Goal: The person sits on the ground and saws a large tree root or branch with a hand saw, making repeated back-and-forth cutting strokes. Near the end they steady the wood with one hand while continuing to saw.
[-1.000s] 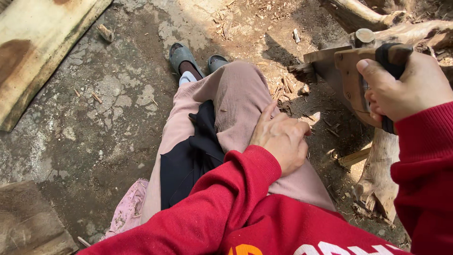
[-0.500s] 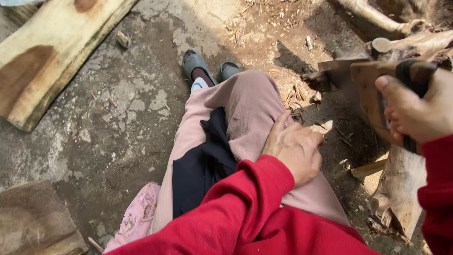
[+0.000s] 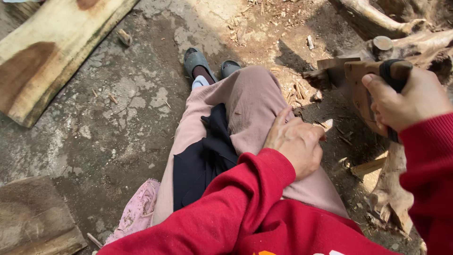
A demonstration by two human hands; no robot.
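Observation:
My right hand is shut on the black handle of a hand tool with a flat brown head. The tool is held at the upper right, its head over a gnarled piece of wood and next to a cut stub. My left hand lies on my thigh in pink trousers, fingers loosely bent, holding nothing. Both sleeves are red. My legs are crossed, ending in grey slippers.
A long pale wooden plank lies on the cracked concrete at the upper left. A dark slab sits at the lower left, beside a pink cloth. Wood chips and branches litter the dirt on the right.
The view has shifted slightly, so the feet and plank sit lower and more to the right. My right hand still grips the tool; my left hand stays on the thigh.

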